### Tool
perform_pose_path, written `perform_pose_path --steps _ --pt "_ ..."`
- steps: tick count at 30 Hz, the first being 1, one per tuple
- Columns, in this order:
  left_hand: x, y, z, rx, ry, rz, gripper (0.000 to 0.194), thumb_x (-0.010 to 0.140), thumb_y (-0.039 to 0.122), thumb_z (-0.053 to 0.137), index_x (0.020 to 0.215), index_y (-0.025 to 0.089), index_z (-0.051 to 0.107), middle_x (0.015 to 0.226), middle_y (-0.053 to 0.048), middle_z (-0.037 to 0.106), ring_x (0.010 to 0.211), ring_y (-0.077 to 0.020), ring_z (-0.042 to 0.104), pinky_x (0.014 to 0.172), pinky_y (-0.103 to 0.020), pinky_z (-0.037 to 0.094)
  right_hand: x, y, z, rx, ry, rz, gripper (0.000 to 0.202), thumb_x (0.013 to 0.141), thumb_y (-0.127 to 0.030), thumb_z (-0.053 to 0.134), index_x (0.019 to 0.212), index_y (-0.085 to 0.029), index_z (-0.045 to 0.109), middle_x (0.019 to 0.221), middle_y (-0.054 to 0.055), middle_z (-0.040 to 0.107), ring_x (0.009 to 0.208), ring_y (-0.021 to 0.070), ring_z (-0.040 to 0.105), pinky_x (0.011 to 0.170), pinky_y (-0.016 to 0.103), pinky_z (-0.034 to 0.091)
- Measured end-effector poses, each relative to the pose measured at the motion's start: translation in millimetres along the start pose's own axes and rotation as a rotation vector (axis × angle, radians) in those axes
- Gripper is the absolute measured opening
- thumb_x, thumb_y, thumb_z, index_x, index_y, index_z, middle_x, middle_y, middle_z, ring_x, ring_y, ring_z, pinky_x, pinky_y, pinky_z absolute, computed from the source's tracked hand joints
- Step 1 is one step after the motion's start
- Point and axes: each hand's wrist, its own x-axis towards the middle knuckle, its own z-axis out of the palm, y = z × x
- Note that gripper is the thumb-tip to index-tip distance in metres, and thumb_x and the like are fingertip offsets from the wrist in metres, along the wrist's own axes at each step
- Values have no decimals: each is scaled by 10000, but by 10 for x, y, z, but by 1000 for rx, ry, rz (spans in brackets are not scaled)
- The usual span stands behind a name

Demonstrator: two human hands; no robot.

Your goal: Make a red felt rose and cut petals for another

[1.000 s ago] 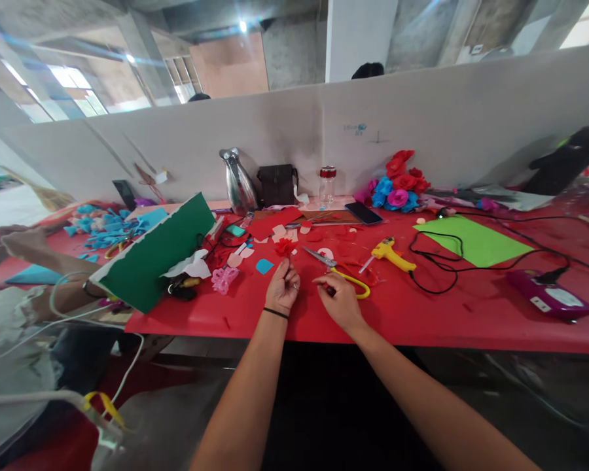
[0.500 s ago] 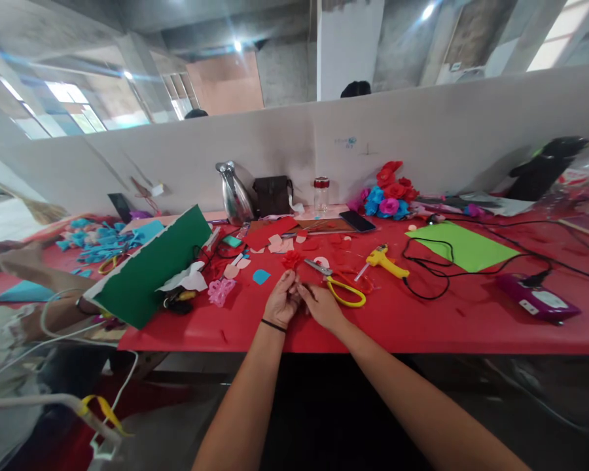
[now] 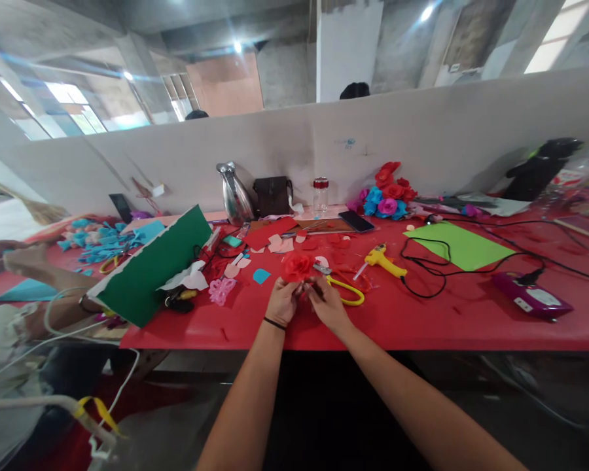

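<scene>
A red paper flower [image 3: 297, 267] is held up over the table between my two hands. My left hand [image 3: 282, 301] is closed on it from below and left. The fingers of my right hand [image 3: 326, 302] pinch at its underside from the right; exactly what lies between them is hidden. Just behind my right hand lie scissors with yellow handles [image 3: 346, 291], partly covered by the hand. A yellow glue gun [image 3: 385, 260] rests farther right, its black cord trailing. Left of my hands are a blue paper petal [image 3: 261, 276] and a pink ruffled band [image 3: 222, 291].
A green board [image 3: 152, 275] leans at left, with a co-worker's hands [image 3: 17, 258] beyond it. Paper flowers [image 3: 387, 193], a glass jar [image 3: 321, 196] and a steel jug [image 3: 234, 196] stand at the back. A purple power box [image 3: 533, 297] and green sheet [image 3: 464, 247] are at right.
The red flower has tipped toward me and shows more of its face. My right hand's fingers have shifted up to its base. The co-worker's hands have moved slightly.
</scene>
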Motion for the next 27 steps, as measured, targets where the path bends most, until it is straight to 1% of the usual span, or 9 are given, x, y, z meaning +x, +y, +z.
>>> perform_pose_path --steps 3,6,9,11,13,16,19,22,27 --pt "0 -11 26 -11 -22 24 300 487 215 850 541 149 563 485 65 514 454 -30 431 481 -167 360 -42 -83 -14 139 77 -16 226 831 -412 547 953 -222 559 665 -34 553 494 112 463 480 247 393" --pt "-1 -10 32 -10 -44 34 287 480 234 859 572 153 600 503 61 550 460 -34 452 493 -170 371 -91 -250 7 420 142 -19 243 776 -381 640 952 -233 560 660 -56 519 498 95 440 468 230 372" --pt "2 -12 19 -1 -65 30 274 480 258 861 620 157 648 552 34 612 505 -68 526 523 -196 413 -115 -442 71 557 134 -4 230 746 -344 683 917 -230 577 671 -56 533 515 86 441 463 216 354" --pt "5 -14 9 1 -69 31 265 481 258 859 624 159 658 560 26 626 510 -79 543 533 -207 427 -112 -536 112 588 164 18 188 750 -338 675 865 -223 582 631 -66 512 485 77 411 451 215 337" --pt "7 -14 5 -1 -64 35 258 475 245 860 624 163 666 567 23 635 506 -78 544 534 -208 430 -107 -588 134 586 223 37 164 745 -331 670 825 -216 585 605 -71 498 473 73 393 445 215 321" --pt "9 -15 12 -9 -53 51 255 456 220 863 622 170 675 575 24 641 517 -77 550 538 -204 433 -110 -619 126 533 301 47 168 712 -306 683 813 -210 591 615 -65 516 499 79 414 459 217 320" --pt "13 -18 18 -14 -50 65 247 450 204 861 580 170 654 544 36 615 501 -66 527 531 -197 422 -125 -653 98 499 339 66 180 689 -300 688 805 -210 585 618 -63 530 509 83 427 465 221 319" --pt "16 -22 13 -15 -49 72 257 454 207 858 552 167 624 521 45 585 498 -65 511 531 -199 413 -140 -707 85 494 331 100 161 690 -318 678 739 -202 578 577 -69 500 487 77 396 453 221 298" --pt "14 -19 5 1 -45 87 308 471 218 853 491 157 552 449 68 491 449 -48 442 485 -189 362 -170 -769 116 581 269 173 188 710 -335 636 643 -201 521 503 -78 461 441 68 353 430 218 282"
